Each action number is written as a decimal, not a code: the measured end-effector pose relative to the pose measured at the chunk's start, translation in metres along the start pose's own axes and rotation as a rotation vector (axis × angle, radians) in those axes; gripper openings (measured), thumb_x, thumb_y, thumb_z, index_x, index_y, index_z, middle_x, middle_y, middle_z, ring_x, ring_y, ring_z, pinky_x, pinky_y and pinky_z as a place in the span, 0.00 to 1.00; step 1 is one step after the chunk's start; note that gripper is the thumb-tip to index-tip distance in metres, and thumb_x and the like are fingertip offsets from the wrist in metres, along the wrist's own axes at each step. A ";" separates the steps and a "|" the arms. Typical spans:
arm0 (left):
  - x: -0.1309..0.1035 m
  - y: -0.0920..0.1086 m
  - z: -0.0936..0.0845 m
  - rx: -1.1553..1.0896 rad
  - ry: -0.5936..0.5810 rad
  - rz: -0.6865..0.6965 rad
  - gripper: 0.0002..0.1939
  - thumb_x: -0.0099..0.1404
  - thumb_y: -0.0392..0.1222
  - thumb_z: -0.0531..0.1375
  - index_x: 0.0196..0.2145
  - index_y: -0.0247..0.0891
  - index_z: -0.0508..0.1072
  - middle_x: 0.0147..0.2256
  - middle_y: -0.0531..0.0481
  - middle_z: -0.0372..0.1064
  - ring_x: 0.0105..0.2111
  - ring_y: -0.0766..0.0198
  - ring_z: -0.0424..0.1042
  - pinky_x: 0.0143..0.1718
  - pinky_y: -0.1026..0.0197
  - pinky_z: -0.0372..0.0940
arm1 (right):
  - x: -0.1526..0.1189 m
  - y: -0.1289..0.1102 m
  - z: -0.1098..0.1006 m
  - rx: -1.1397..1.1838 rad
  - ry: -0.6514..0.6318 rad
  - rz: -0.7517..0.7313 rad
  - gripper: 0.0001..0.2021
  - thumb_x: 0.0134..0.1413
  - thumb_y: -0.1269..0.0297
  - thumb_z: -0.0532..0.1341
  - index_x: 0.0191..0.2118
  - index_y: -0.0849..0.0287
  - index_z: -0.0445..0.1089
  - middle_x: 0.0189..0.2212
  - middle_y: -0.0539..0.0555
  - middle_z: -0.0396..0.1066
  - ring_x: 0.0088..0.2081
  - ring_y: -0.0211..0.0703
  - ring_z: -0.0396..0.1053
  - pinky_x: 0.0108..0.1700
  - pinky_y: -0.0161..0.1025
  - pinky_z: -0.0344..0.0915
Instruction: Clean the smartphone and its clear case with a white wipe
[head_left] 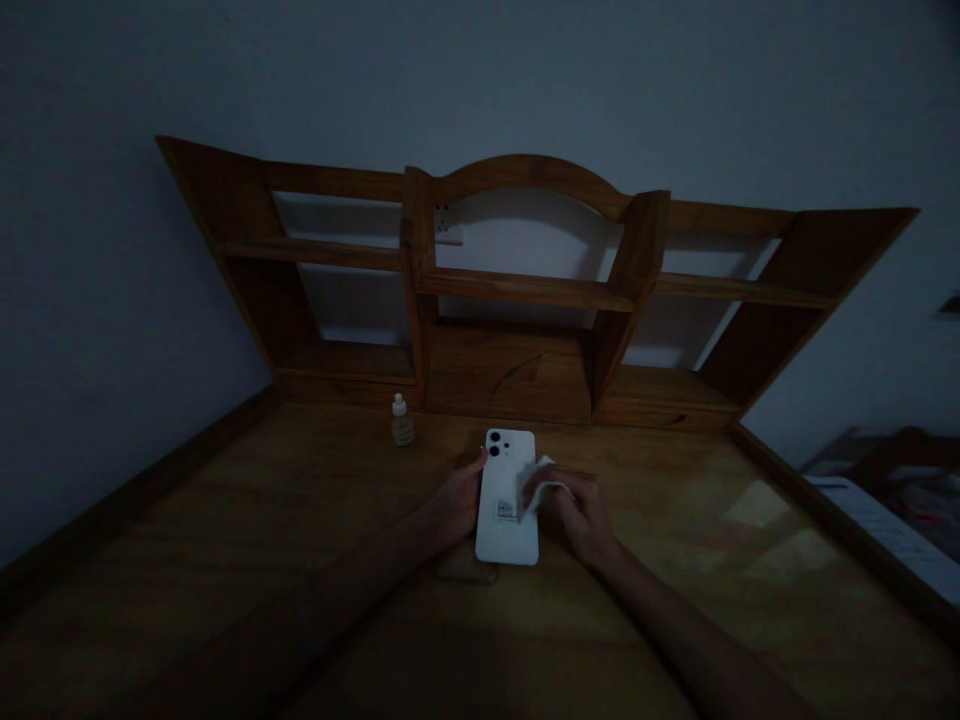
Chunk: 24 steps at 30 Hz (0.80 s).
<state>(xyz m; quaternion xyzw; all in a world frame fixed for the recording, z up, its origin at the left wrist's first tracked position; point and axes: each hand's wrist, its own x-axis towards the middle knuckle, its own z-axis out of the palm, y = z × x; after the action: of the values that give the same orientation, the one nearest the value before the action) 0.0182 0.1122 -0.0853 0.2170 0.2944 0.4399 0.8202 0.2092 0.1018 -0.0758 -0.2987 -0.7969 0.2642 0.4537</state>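
A white smartphone (499, 540) is held back side up over the desk, its camera lenses at the far end and a small label low on its back. My left hand (457, 502) grips the phone along its left edge. In my right hand (581, 510) is a crumpled white tissue (547, 482), pinched between the fingers and touching the right side of the phone's back. Beneath the phone's near end lies a clear, flat item (469, 570), possibly a phone case; the phone and my left hand cover part of it.
A small clear bottle (403, 428) with a white cap stands at the back left of the wooden desk (315, 490). Behind rises a wooden shelf unit (525, 288) against the wall. Printed papers (885, 530) lie beyond the desk's right edge. The room is dim.
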 end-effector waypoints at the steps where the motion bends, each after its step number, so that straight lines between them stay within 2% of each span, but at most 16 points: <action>1: 0.000 0.000 0.000 -0.002 0.003 -0.002 0.19 0.70 0.45 0.49 0.48 0.29 0.70 0.39 0.40 0.74 0.38 0.55 0.74 0.46 0.54 0.63 | 0.000 0.000 0.000 0.000 0.037 0.015 0.16 0.61 0.67 0.49 0.32 0.60 0.75 0.30 0.55 0.73 0.33 0.45 0.70 0.38 0.41 0.66; 5: 0.000 0.001 0.000 0.002 -0.003 0.018 0.19 0.70 0.45 0.50 0.49 0.29 0.70 0.40 0.39 0.74 0.40 0.54 0.73 0.46 0.53 0.63 | 0.001 0.000 0.002 -0.013 0.104 0.069 0.15 0.64 0.65 0.50 0.44 0.56 0.75 0.43 0.56 0.75 0.46 0.49 0.70 0.50 0.47 0.65; 10: 0.003 -0.001 -0.004 0.006 -0.036 0.036 0.19 0.69 0.46 0.52 0.49 0.29 0.71 0.40 0.39 0.73 0.41 0.53 0.73 0.47 0.54 0.63 | 0.002 0.000 0.004 -0.074 0.099 0.065 0.16 0.65 0.64 0.51 0.51 0.52 0.72 0.51 0.54 0.72 0.55 0.50 0.66 0.59 0.53 0.59; 18: 0.001 0.000 0.005 -0.008 -0.004 0.087 0.17 0.69 0.43 0.52 0.48 0.29 0.72 0.41 0.40 0.74 0.44 0.54 0.71 0.50 0.55 0.61 | 0.006 0.011 0.006 -0.138 0.064 0.028 0.19 0.66 0.65 0.49 0.60 0.51 0.63 0.62 0.53 0.59 0.64 0.48 0.53 0.65 0.56 0.49; 24: -0.001 0.001 0.006 -0.041 -0.050 0.072 0.18 0.69 0.45 0.52 0.48 0.30 0.71 0.42 0.40 0.73 0.46 0.53 0.71 0.52 0.55 0.60 | 0.007 0.013 0.007 -0.177 -0.016 -0.003 0.22 0.65 0.68 0.48 0.63 0.50 0.57 0.65 0.51 0.54 0.66 0.46 0.48 0.67 0.56 0.46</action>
<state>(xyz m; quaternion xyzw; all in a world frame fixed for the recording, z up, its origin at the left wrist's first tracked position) 0.0212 0.1111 -0.0798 0.2217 0.2567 0.4692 0.8153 0.2031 0.1145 -0.0838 -0.3346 -0.8211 0.1943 0.4195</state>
